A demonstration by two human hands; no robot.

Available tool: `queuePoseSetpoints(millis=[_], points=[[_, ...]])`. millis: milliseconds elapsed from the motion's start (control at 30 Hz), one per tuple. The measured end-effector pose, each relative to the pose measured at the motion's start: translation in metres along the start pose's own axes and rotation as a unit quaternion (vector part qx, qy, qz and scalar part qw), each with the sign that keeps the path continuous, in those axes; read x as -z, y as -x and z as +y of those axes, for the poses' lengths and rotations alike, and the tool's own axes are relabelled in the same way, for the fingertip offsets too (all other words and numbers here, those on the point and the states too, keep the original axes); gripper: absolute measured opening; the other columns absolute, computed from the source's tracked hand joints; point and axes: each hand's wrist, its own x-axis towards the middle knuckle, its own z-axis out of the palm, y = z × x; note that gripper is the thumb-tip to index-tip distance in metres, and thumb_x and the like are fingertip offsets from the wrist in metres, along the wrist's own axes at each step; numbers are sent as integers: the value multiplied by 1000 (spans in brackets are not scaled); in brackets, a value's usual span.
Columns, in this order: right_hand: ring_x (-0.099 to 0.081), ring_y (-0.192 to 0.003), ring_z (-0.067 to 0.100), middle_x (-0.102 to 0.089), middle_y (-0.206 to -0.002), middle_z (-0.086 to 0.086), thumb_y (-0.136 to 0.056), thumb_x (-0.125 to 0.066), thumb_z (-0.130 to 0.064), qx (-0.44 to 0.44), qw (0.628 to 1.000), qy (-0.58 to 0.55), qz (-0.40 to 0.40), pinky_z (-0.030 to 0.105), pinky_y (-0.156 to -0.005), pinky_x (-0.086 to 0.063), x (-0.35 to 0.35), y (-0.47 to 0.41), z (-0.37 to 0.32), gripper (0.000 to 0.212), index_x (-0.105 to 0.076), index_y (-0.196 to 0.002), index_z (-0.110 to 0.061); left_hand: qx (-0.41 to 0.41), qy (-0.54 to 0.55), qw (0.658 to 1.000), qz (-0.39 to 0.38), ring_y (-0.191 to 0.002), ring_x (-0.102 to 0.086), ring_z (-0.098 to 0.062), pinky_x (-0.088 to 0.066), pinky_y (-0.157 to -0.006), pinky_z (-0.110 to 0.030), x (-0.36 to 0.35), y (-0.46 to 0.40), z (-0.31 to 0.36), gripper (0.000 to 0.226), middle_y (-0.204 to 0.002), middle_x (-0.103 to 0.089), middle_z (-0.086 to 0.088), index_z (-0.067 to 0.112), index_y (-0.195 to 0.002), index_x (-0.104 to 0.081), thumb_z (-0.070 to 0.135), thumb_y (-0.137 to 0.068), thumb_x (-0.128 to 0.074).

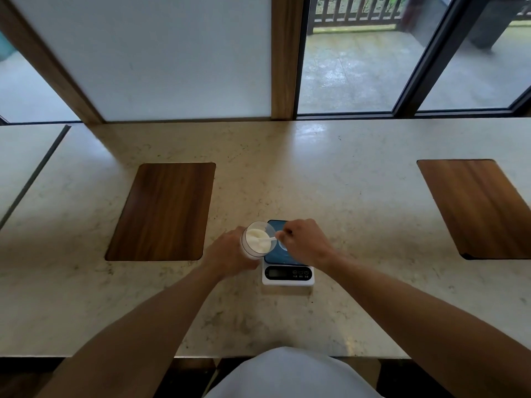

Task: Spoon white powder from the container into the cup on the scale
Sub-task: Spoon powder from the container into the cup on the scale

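Counter (344, 173) was a pale speckled stone slab w/ a glossy top, running along the window. Two dark wood panels sat flush in it, one on the left (162, 211), one far right (477, 206). Small white kitchen scale (288, 275) sat btwn them near the front edge, display facing the person.
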Motion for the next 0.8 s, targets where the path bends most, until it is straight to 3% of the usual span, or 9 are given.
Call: queuePoseSetpoints(millis=[100, 267, 433, 600, 800], points=[[-36, -44, 11, -56, -53, 11, -90, -53, -27, -26, 999, -25, 3, 27, -44, -33, 1, 0, 1, 40, -63, -61, -2, 4, 10, 1000, -6, -94, -63, -15, -50, -80, -29, 1, 1, 1, 76, -113, -68, 0, 21, -124, -55, 43, -60, -89], [-50, -50, 13, -69, -65, 11, -91, -55, -28, -60, 997, -57, 1, 29, -51, -44, 5, 2, 1, 35, -72, -70, -7, 5, 13, 1000, -2, -94, -63, -16, -49, -82, -28, 1, 0, 3, 73, -114, -68, -3, 19, -124, -55, 41, -63, -89], [-45, -48, 13, -66, -61, 10, -92, -57, -27, -65, 995, -70, 3, 26, -49, -38, 15, 7, -2, 35, -71, -68, -5, 11, 29, 1000, 3, -91, -58, -10, -44, -80, -22, -2, 1, 4, 65, -112, -68, -2, 21, -122, -56, 41, -67, -87], [-43, -47, 7, -57, -56, -5, -95, -56, -26, -75, 994, -75, 9, 16, -46, -32, 21, 12, -1, 33, -69, -70, -11, 25, 48, 999, 4, -90, -57, -9, -43, -81, -24, -3, 1, 4, 61, -111, -68, -1, 24, -119, -56, 41, -68, -85], [-47, -50, 8, -61, -62, -1, -97, -55, -27, -72, 993, -89, 15, 18, -50, -36, 25, 14, 0, 33, -75, -81, -5, 32, 34, 999, 4, -90, -58, -11, -43, -79, -23, -2, 1, 3, 62, -111, -68, -1, 21, -119, -57, 41, -68, -86]])
